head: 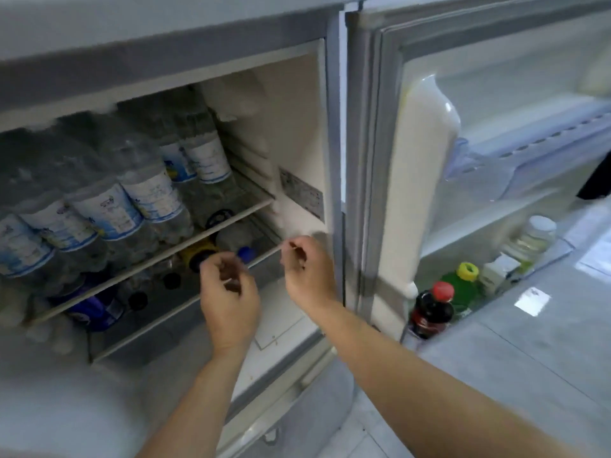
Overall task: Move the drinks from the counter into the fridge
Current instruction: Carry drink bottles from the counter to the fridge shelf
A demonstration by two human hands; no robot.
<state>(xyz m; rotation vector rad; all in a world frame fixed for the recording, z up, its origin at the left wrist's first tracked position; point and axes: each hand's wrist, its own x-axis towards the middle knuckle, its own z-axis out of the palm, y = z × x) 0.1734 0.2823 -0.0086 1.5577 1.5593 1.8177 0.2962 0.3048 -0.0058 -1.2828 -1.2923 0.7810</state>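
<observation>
My left hand (229, 304) and right hand (309, 271) hover side by side at the mouth of the open white fridge (297, 133), fingers loosely curled, gripping nothing. Just past my left hand, I see dark-capped bottles (172, 280) lying on the lower wire shelf (185, 307). Above, clear plastic water bottles with blue-white labels (148, 193) crowd the upper shelf (158, 256). In the door rack (542, 256) stand a red-capped dark cola bottle (433, 310) and a yellow-capped green bottle (463, 285).

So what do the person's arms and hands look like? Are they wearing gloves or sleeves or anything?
No gloves at all. The left hand and the right hand are both bare, and both forearms are bare as far as the picture shows, with no sleeves in sight. I can't see a watch, a bracelet or a ring, though the picture is a little blurry.
</observation>
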